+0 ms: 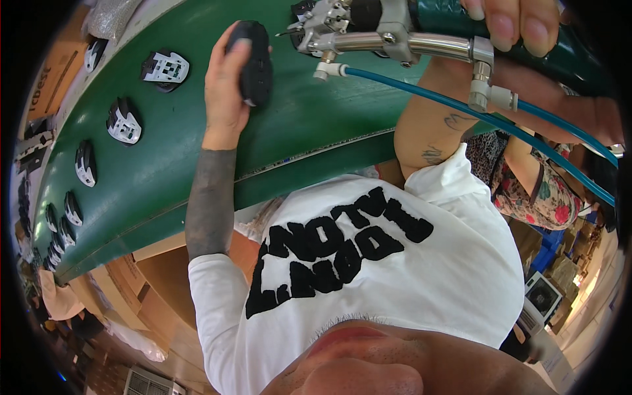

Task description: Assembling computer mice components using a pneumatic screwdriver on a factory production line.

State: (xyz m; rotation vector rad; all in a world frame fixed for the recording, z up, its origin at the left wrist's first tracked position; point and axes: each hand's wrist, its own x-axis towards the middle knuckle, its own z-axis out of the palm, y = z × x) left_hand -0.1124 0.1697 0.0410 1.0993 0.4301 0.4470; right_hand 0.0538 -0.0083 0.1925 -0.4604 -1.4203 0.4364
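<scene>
My left hand [222,92] is closed round a black computer mouse body [257,62], thumb across its edge, holding it over the green belt. Across from it, my right hand [517,23] wraps round the dark green barrel of a power screwdriver [454,18], with only some fingers showing. The driver's metal head [324,26] and thin tip point left at the mouse body, with a small gap between them. A chrome tube [421,45] runs along the driver, and blue air hoses [421,89] trail from its fittings to the right.
Several white-and-black mouse shells, such as one shell [166,68] and another shell [124,122], lie along the green belt [178,131] to the left. Cardboard boxes [122,283] stand below the belt's edge. At the right is another person in a floral top [540,197].
</scene>
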